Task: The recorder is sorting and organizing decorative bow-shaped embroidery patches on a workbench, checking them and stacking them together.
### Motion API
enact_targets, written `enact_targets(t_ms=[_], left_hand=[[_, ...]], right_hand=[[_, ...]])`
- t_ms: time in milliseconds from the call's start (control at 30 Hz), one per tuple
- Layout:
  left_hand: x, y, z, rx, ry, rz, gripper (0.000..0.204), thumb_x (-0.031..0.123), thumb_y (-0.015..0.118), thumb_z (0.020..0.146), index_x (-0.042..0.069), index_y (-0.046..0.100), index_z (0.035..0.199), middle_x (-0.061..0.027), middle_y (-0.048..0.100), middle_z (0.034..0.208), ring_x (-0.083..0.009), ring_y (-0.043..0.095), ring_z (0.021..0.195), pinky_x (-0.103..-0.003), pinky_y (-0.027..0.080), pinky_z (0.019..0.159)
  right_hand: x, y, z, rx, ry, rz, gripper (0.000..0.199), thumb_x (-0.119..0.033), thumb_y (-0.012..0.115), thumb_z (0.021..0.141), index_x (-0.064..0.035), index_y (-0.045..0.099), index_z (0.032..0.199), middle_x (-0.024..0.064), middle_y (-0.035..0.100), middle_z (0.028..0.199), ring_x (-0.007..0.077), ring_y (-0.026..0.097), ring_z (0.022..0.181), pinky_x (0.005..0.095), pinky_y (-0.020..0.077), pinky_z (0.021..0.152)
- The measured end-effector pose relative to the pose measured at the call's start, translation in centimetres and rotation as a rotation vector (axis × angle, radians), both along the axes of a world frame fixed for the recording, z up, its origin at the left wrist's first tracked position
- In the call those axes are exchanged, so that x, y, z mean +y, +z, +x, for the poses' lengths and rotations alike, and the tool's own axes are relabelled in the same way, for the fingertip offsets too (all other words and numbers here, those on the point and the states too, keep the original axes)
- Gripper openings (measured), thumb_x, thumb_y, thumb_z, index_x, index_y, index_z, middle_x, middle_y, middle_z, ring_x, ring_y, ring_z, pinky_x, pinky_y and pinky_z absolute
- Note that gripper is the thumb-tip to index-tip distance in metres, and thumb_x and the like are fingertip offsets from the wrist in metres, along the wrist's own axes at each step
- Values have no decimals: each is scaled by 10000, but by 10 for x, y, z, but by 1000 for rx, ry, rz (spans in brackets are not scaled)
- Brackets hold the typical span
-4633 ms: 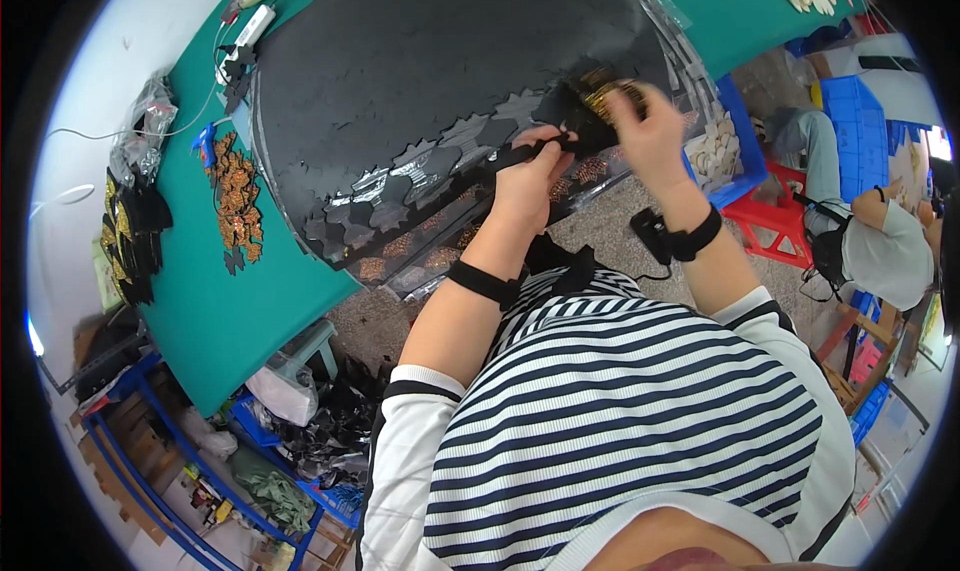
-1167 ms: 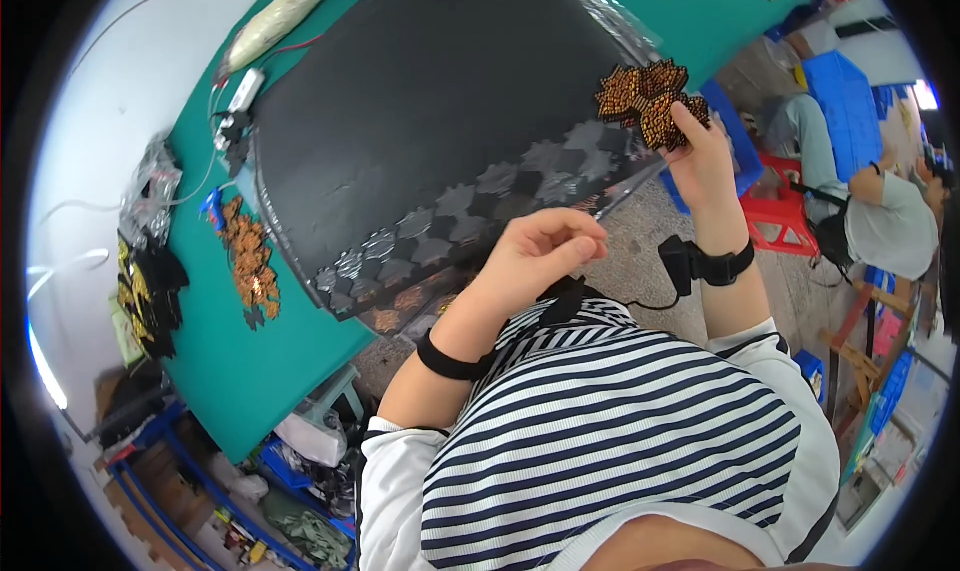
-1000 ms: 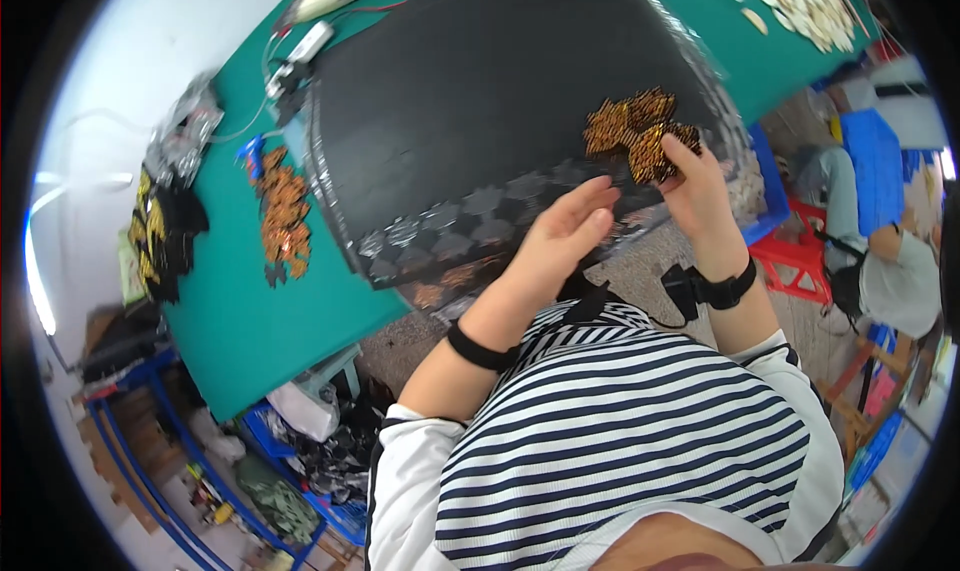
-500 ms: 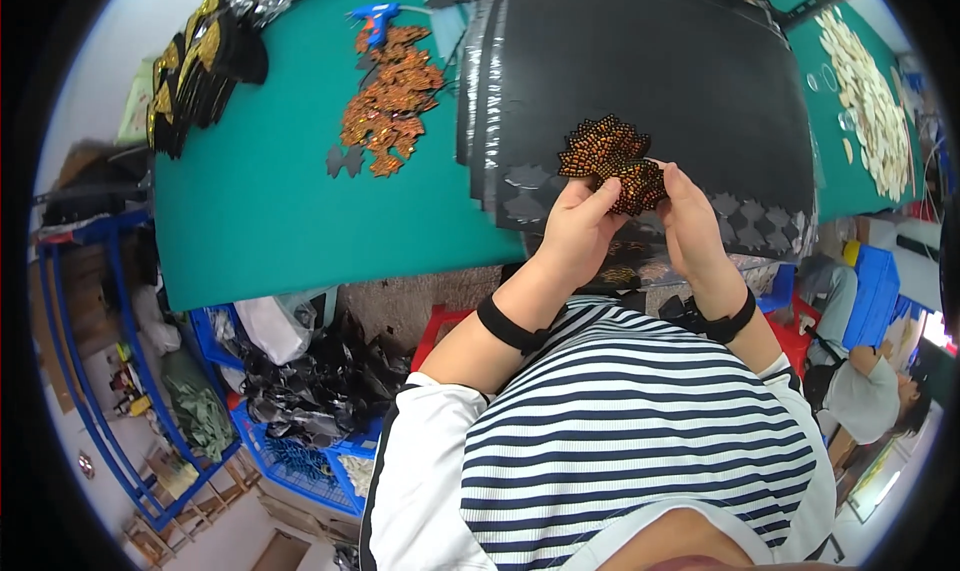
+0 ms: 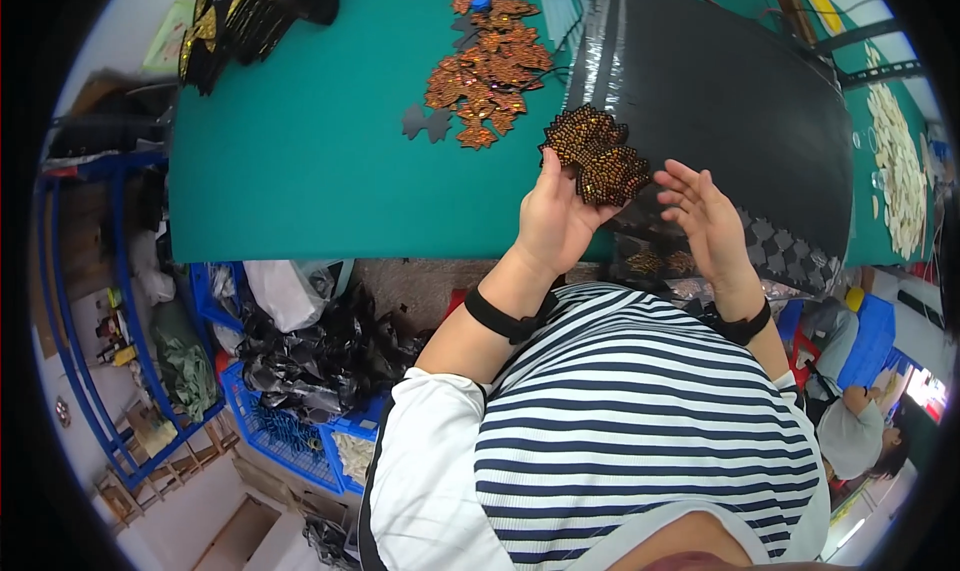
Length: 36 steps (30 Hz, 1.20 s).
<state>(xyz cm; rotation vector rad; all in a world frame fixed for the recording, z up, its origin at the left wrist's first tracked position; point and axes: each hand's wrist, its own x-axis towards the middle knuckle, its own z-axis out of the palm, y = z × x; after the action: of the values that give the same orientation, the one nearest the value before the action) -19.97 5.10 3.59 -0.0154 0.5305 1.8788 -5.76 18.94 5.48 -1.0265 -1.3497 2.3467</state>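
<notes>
Blue crate (image 5: pixel 300 441) under the counter (image 5: pixel 330 171) holds dark scraps. Left hand (image 5: pixel 556 221) grips the sequin patch (image 5: pixel 597 155) above the counter's near edge; right hand (image 5: pixel 705 221), open and empty, has let go since.

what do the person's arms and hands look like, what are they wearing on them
Both hands are bare, with no gloves. The left hand has a black band around its wrist, and the right hand has a matching black wristband. The forearms are uncovered. The left arm's white short sleeve joins a shirt with dark navy and white horizontal stripes. No rings or markings are clear.
</notes>
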Motion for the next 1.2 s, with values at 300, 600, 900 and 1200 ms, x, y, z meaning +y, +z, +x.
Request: enact_targets(t_ms=[300, 600, 900, 1200], left_hand=[[-22, 0, -36, -31, 79, 62, 797, 649, 182, 862, 0, 279, 1314, -158, 396, 1305, -323, 387, 1202, -493, 291, 1008], [-30, 16, -43, -34, 26, 155, 837, 674, 160, 843, -9, 345, 1289, -178, 445, 1260, -301, 448, 1159, -474, 337, 986], [-24, 33, -36, -19, -28, 274, 754, 568, 95, 897, -25, 308, 1312, -199, 414, 1289, -314, 430, 1185, -448, 355, 993], [-26, 35, -35, -41, -74, 273, 791, 595, 114, 881, -49, 335, 1284, -200, 436, 1265, -293, 455, 1161, -422, 383, 976]], right_hand=[[4, -22, 16, -124, 4, -27, 413, -309, 391, 948, 39, 506, 1138, 95, 583, 990, 121, 531, 813, 242, 438, 705], [9, -55, 12, -331, 34, 166, 328, -264, 508, 903, 7, 570, 1078, 65, 600, 952, 98, 531, 810, 228, 441, 706], [13, -74, 13, -395, 19, 185, 257, -195, 537, 883, 2, 592, 1040, 58, 612, 904, 100, 574, 777, 214, 464, 697], [11, -84, 16, -352, -15, 212, 220, -180, 555, 872, -2, 613, 987, 44, 619, 849, 90, 579, 734, 204, 466, 660]])
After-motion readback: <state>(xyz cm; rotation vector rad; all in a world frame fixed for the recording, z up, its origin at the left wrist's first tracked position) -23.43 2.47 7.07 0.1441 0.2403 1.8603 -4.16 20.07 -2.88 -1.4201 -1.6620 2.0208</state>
